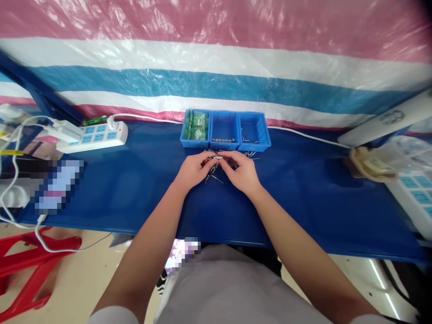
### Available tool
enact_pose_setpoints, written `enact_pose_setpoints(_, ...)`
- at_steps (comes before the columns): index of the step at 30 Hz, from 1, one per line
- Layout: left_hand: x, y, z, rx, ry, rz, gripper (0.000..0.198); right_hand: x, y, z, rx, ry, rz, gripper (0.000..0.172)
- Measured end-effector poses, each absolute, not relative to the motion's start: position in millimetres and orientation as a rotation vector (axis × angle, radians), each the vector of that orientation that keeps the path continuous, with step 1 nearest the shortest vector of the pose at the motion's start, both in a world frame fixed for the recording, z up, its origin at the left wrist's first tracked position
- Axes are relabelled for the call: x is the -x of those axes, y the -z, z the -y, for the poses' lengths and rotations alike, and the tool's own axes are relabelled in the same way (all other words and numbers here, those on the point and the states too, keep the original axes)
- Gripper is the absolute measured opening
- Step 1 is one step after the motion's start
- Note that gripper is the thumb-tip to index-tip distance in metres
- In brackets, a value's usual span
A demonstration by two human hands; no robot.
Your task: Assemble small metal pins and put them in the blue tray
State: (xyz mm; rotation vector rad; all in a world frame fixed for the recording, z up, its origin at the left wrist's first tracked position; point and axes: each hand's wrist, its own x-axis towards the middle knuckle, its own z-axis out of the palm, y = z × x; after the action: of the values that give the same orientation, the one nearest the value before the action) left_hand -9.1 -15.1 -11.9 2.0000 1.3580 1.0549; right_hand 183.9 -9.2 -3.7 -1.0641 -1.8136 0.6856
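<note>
My left hand (196, 167) and my right hand (240, 170) meet at the middle of the blue table, just in front of the bins. Between their fingertips they pinch a small whitish metal piece (218, 157), too small to name more closely. Both hands are closed on it. Thin metal pins (213, 176) lie loose on the table below and between the hands, partly hidden by them. More such pins (250, 155) lie beyond my right hand, against the bins.
Three blue bins stand in a row: the left bin (196, 144) holds green packets, the middle bin (224, 145) several round metal parts, the right bin (254, 146) a few pins. A power strip (97, 143) and phone (60, 185) lie left. A tape roll (362, 165) sits right.
</note>
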Motion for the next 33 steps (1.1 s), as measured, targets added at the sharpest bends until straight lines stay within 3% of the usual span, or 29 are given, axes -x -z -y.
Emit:
enact_pose_setpoints(22,12,15,17,-1.962,-1.131,-1.299,0.037,-189,13,7,0.989,-0.697,1.864,0.021)
enact_pose_setpoints(33,11,18,16,-1.876,-1.219,-1.283,0.033,-186,8,8,0.994,-0.686,1.846,0.021)
